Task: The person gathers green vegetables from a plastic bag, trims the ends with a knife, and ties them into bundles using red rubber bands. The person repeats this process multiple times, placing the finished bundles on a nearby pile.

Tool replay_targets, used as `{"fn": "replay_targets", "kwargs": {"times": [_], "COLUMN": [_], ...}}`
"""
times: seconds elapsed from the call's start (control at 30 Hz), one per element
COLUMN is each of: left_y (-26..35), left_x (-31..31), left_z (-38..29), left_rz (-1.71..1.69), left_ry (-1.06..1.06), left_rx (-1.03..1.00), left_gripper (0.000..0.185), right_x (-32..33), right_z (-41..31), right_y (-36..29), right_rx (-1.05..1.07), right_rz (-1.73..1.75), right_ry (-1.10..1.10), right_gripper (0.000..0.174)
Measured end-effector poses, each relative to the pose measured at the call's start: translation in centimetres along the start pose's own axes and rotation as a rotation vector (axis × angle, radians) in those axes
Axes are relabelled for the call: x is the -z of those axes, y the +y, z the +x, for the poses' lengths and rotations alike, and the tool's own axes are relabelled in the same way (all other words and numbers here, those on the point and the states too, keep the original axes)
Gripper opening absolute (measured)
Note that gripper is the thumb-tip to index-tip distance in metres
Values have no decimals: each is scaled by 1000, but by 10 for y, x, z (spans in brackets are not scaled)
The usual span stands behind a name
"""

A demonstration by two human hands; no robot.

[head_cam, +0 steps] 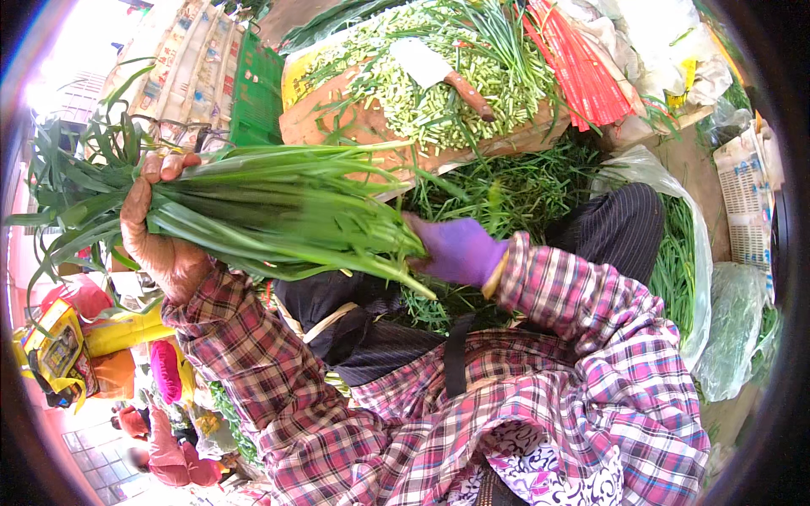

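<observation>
A thick bunch of long, flat green leaves, likely garlic chives [266, 196], lies sideways across my view. My left hand [158, 234], bare, is wrapped around its leafy part, and the leaf tips spread out beyond it at the far left. At the stem end, my right hand [455, 250] in a purple glove has its fingers on the stalks; the fingertips are partly hidden and slightly blurred. Beyond the bunch, a cleaver [424, 63] with a wooden handle rests on a heap of short cut pale-green stems [411, 117] on a wooden board [304, 126].
Loose green trimmings [506, 190] lie below the board. Red printed ties [582, 69] are at its right end. A clear plastic bag of greens [677, 272] stands by my right knee. A green plastic crate [256, 88] is at left. Another person [168, 449] appears at lower left.
</observation>
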State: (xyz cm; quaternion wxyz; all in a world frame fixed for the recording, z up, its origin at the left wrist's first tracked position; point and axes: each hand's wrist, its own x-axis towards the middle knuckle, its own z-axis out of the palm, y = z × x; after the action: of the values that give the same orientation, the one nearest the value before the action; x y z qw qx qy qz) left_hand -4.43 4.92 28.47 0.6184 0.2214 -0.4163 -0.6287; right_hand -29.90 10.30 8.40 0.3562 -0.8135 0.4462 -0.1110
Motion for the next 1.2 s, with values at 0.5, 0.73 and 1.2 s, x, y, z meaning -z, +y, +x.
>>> {"fn": "replay_targets", "kwargs": {"times": [0.5, 0.73, 1.2], "left_y": [22, 14, 38], "left_x": [24, -6, 90], "left_z": [-21, 9, -88], "left_rz": [-306, -350, -246], "left_ry": [-213, -568, 195], "left_rx": [-135, 46, -197], "left_gripper": [20, 20, 9], "right_x": [126, 77, 45], "right_z": [-24, 59, -43], "right_y": [-10, -58, 48], "right_rx": [373, 622, -422], "right_rz": [284, 1055, 712], "right_ry": [-69, -480, -585], "right_gripper": [59, 69, 32]}}
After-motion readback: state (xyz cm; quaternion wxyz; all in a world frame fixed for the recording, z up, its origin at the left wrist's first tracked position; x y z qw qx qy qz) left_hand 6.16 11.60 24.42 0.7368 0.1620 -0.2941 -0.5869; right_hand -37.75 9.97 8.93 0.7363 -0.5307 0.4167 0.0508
